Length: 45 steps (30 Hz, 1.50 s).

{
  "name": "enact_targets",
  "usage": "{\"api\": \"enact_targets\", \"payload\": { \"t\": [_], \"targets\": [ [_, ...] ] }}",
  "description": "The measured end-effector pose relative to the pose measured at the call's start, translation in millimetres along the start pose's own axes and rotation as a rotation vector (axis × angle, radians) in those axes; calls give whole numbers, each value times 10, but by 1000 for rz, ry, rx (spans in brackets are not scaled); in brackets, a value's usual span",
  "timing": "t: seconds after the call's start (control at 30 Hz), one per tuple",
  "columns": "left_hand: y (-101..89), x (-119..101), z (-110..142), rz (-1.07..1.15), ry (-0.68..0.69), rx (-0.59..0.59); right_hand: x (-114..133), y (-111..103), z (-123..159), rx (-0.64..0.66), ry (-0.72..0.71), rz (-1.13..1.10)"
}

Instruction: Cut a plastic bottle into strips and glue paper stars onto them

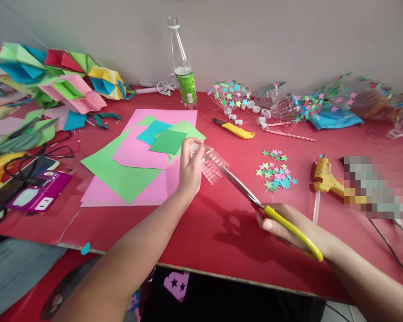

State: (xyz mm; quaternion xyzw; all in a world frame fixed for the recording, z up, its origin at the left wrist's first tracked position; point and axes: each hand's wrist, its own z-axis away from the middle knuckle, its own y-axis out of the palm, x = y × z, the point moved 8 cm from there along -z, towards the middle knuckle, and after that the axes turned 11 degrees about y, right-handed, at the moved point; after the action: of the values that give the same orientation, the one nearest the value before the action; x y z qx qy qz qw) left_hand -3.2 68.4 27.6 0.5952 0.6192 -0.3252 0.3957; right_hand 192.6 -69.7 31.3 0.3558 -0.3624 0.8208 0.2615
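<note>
My left hand (pixel 190 167) pinches a piece of clear ribbed plastic (pixel 213 163), cut into strips along its right side, above the red table. Yellow-handled scissors (pixel 243 185) are gripped in my right hand (pixel 289 223), and their blade tips meet the right edge of the plastic. The blades look nearly closed; whether they bite into the plastic I cannot tell. Beyond the left hand lies a pile of pink, green and blue paper sheets (pixel 130 179). Small paper stars (pixel 277 172) are scattered to the right of the blades.
A yellow box cutter (pixel 238 130) lies behind the plastic. Clear bottle (pixel 184 76) stands near the wall. Star-covered plastic ornaments (pixel 230 94) line the back. At right is a yellow glue gun (pixel 322 174) with a cord. Folded paper shapes (pixel 70 89) and a purple box (pixel 40 192) crowd the left.
</note>
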Motion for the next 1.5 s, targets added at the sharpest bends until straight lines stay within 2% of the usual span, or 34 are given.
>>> {"api": "enact_targets", "payload": {
  "t": [0.17, 0.67, 0.77, 0.9, 1.13, 1.33, 1.5],
  "targets": [
    [-7, -9, 32, 9, 14, -35, 1, 39, 9, -15, 2, -44],
    [38, -130, 58, -40, 77, 21, 17, 84, 9, 34, 29, -110],
    [41, -143, 57, -25, 82, 21, 16, 79, 4, 6, 60, -118],
    [30, -130, 55, -38, 79, 13, -22, 71, -4, -35, 105, -156],
    [15, -119, 42, -32, 104, 13, -137, 113, -34, 1, 129, -171],
    [27, -213, 31, -43, 154, 16, -40, 102, -30, 27, 62, -142],
    [45, -263, 35, -46, 175, 25, -33, 103, -25, 16, 90, -131]
  ]
}}
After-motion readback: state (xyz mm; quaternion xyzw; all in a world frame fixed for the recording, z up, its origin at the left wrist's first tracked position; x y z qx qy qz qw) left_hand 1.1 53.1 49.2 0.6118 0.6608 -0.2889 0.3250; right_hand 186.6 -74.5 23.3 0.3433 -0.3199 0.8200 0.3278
